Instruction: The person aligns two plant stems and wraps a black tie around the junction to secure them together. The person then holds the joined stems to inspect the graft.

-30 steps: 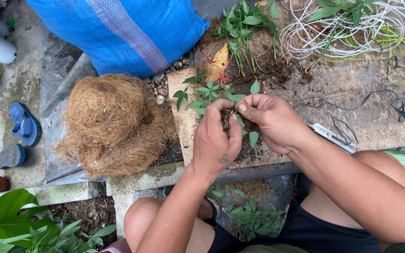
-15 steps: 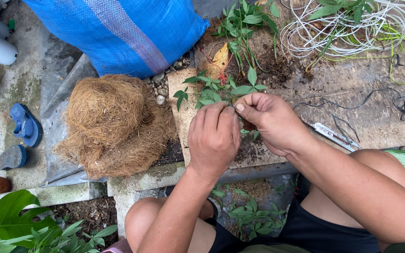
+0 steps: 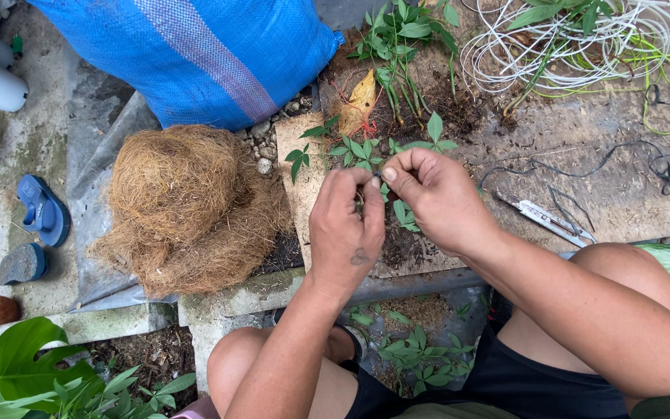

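Nearest the person's knees, the left hand (image 3: pixel 344 225) and right hand (image 3: pixel 432 200) meet over the flat board (image 3: pixel 298 203), both pinched shut on the small leafy seedling (image 3: pixel 366 155), fingertips almost touching. The seedling lies flat near the board's far edge, its long axis running away from the person, leaves pointing toward the far side. Left of the board sits 1 mound of coconut fibre (image 3: pixel 184 206); farther off, a blue sack (image 3: pixel 195 54) and coiled white wire (image 3: pixel 575 43).
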`<state>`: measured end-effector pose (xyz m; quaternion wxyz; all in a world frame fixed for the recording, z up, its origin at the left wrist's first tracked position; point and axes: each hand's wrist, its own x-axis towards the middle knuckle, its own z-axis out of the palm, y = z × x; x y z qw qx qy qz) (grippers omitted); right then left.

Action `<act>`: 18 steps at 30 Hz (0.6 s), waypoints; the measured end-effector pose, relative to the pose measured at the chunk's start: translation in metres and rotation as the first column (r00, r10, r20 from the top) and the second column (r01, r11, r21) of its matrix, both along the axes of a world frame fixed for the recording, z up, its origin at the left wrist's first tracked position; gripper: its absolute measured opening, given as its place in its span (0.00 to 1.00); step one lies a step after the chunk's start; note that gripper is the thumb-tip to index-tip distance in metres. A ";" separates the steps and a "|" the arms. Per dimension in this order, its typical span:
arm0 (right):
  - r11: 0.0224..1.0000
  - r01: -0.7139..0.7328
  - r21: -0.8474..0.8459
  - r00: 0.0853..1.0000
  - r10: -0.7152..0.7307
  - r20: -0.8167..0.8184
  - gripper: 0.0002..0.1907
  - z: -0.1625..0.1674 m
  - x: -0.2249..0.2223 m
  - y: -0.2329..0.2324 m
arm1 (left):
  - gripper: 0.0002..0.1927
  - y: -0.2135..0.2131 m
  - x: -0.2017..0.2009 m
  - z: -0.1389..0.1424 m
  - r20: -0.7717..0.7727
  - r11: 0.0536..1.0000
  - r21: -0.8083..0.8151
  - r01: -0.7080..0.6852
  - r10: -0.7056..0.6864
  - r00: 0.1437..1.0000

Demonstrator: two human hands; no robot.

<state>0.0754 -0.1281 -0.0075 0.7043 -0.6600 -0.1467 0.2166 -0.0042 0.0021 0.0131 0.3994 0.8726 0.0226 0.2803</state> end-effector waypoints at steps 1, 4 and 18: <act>1.000 0.010 -0.026 0.999 -0.011 -0.030 0.06 0.001 -0.001 0.000 | 0.05 0.001 0.000 0.000 -0.006 1.000 -0.004 -0.024 0.024 1.000; 0.997 0.025 -0.079 0.998 -0.029 -0.050 0.07 0.002 -0.003 0.000 | 0.04 0.005 0.001 0.000 -0.019 0.998 -0.022 -0.057 0.057 0.998; 1.000 -0.022 0.015 0.990 0.023 -0.137 0.07 0.005 0.000 -0.005 | 0.10 0.000 -0.006 0.012 0.075 0.991 0.135 0.023 -0.034 0.997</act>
